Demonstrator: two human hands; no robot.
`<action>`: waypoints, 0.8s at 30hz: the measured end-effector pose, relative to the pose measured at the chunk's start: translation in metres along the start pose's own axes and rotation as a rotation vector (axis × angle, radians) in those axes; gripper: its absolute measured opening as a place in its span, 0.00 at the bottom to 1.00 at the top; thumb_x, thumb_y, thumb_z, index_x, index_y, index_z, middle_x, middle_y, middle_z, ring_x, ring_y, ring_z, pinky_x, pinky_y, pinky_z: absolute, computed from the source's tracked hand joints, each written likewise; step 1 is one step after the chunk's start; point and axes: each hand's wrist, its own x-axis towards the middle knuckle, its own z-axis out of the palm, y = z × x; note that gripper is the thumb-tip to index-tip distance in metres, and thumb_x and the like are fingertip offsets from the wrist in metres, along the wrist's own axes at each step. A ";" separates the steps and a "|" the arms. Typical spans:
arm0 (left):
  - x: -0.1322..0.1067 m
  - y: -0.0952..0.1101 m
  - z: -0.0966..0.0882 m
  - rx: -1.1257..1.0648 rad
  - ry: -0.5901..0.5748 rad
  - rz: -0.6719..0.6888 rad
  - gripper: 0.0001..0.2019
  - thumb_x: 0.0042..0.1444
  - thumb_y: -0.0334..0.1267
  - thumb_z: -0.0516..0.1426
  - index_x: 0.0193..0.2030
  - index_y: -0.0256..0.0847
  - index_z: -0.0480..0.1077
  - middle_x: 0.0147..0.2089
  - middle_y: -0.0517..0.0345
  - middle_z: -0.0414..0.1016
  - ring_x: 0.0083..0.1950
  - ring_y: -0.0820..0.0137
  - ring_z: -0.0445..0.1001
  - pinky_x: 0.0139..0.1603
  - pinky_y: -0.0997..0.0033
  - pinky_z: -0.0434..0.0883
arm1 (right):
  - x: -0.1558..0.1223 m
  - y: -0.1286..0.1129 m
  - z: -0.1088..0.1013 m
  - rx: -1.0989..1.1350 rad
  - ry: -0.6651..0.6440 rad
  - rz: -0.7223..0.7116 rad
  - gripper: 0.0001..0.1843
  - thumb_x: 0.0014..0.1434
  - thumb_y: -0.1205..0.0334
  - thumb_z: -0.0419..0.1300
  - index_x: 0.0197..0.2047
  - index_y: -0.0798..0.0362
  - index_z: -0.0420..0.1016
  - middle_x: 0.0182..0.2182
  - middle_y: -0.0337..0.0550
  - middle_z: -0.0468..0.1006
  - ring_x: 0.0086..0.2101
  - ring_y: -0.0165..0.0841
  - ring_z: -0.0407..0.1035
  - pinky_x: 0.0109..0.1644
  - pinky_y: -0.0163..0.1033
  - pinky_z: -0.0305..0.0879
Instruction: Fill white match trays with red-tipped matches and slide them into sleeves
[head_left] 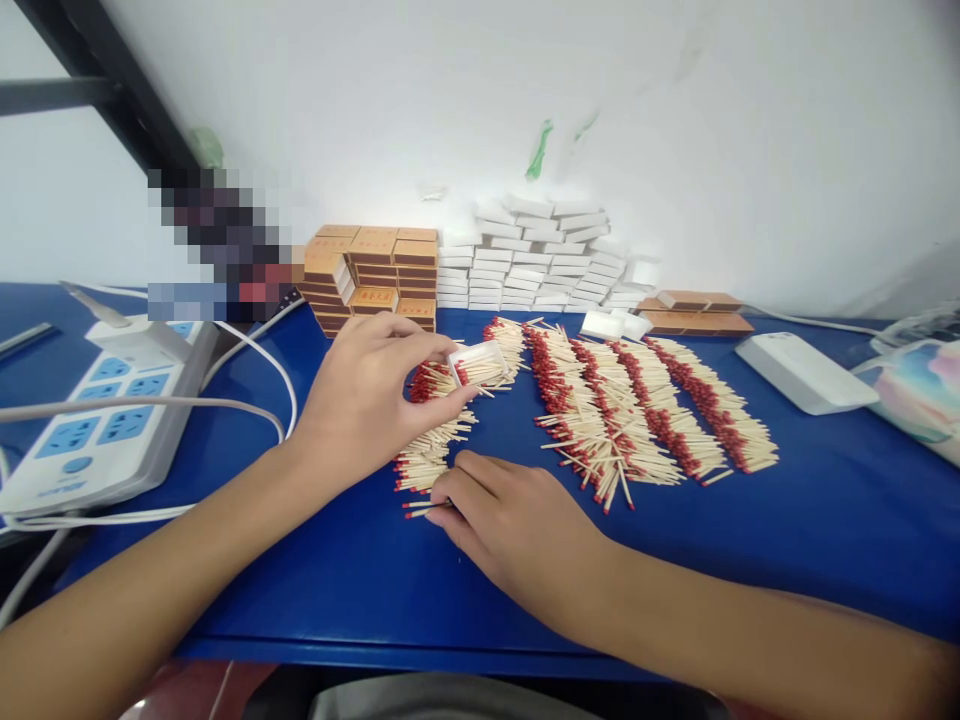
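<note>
My left hand (382,385) is closed around a small white matchbox tray (481,366), thumb below and fingers above. Red-headed matches lie inside the tray, which is tilted toward me. Lower and to the right, my right hand (517,530) is bent over the blue table with thumb and forefinger pinched on a few matches (417,510). Their red heads point left. Partly hidden behind both hands is a pile of loose matches (427,455). Several more rows of matches (645,410) are spread on the table to the right.
Orange matchboxes (375,265) are stacked at the back left, beside a heap of white trays (540,255) against the wall. More orange boxes (697,315) lie at the back right. A power strip (112,420) with cables occupies the left; a white rectangular device (806,372) lies at right.
</note>
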 end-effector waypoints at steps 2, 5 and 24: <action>0.000 0.000 0.000 0.003 0.003 0.009 0.13 0.58 0.47 0.68 0.46 0.44 0.79 0.46 0.52 0.83 0.48 0.60 0.80 0.53 0.57 0.74 | 0.000 0.001 0.002 -0.011 -0.003 -0.008 0.07 0.72 0.62 0.59 0.40 0.54 0.74 0.36 0.41 0.79 0.34 0.35 0.75 0.34 0.41 0.67; 0.000 0.000 0.000 0.003 0.004 0.026 0.13 0.58 0.46 0.68 0.46 0.42 0.80 0.45 0.51 0.83 0.47 0.60 0.80 0.52 0.57 0.74 | 0.000 0.004 0.005 -0.050 0.010 -0.021 0.07 0.71 0.61 0.61 0.39 0.54 0.74 0.35 0.40 0.78 0.33 0.35 0.75 0.31 0.41 0.64; -0.007 0.000 0.008 -0.096 -0.071 0.214 0.15 0.57 0.44 0.70 0.49 0.41 0.79 0.50 0.50 0.83 0.52 0.60 0.80 0.58 0.58 0.73 | 0.004 0.071 -0.053 -0.227 0.265 0.080 0.13 0.77 0.58 0.50 0.45 0.54 0.73 0.40 0.47 0.78 0.34 0.33 0.70 0.34 0.37 0.62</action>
